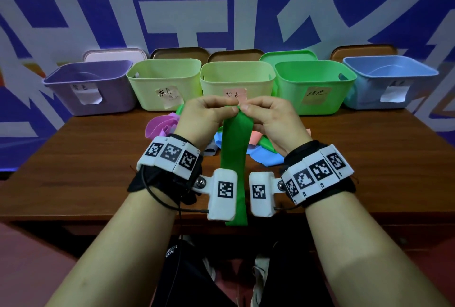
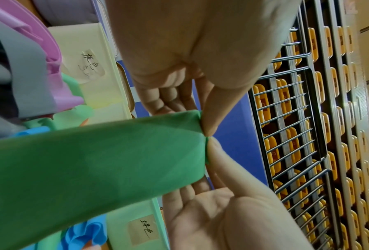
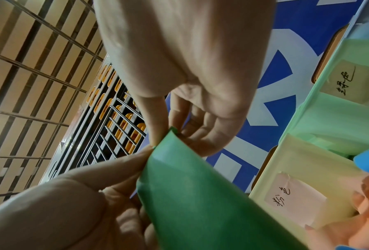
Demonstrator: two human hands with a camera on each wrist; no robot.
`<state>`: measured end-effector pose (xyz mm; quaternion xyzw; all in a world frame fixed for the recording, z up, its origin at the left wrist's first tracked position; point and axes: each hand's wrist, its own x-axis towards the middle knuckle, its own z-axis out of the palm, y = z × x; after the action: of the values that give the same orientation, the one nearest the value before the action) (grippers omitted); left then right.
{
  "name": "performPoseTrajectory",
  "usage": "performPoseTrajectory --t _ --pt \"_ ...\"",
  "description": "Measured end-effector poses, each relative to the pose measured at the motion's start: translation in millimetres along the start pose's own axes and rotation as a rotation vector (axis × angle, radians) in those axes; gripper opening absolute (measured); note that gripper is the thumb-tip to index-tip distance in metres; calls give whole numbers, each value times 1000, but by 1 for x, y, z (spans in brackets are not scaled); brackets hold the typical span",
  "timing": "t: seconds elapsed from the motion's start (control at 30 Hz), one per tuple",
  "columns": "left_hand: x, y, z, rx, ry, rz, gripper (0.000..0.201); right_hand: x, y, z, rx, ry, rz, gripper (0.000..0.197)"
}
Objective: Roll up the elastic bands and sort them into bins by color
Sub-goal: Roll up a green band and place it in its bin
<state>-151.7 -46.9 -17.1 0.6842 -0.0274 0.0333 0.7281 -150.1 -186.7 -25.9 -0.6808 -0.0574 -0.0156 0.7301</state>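
Observation:
A long green elastic band (image 1: 235,149) hangs flat and unrolled from my two hands, down between my wrists and past the table's front edge. My left hand (image 1: 230,106) pinches its top end between thumb and forefinger, and my right hand (image 1: 247,108) pinches the same end right beside it. In the left wrist view the left hand (image 2: 202,123) and right hand (image 2: 211,152) meet at the edge of the green band (image 2: 93,160). The right wrist view shows the right hand (image 3: 168,133) and left hand (image 3: 145,157) on the top corner of the band (image 3: 200,203).
Along the back of the wooden table (image 1: 86,159) stand a purple bin (image 1: 61,92), a pale green bin (image 1: 147,95), a cream bin (image 1: 211,90), a green bin (image 1: 290,95) and a blue bin (image 1: 364,95), each labelled. Loose pink (image 1: 160,124) and blue (image 1: 266,156) bands lie behind my hands.

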Motion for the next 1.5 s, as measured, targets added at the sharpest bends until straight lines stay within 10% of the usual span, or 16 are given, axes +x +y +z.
performPoseTrajectory --t 1.5 --pt "-9 -13 -1 -53 44 -23 16 -6 6 2 -33 8 30 15"
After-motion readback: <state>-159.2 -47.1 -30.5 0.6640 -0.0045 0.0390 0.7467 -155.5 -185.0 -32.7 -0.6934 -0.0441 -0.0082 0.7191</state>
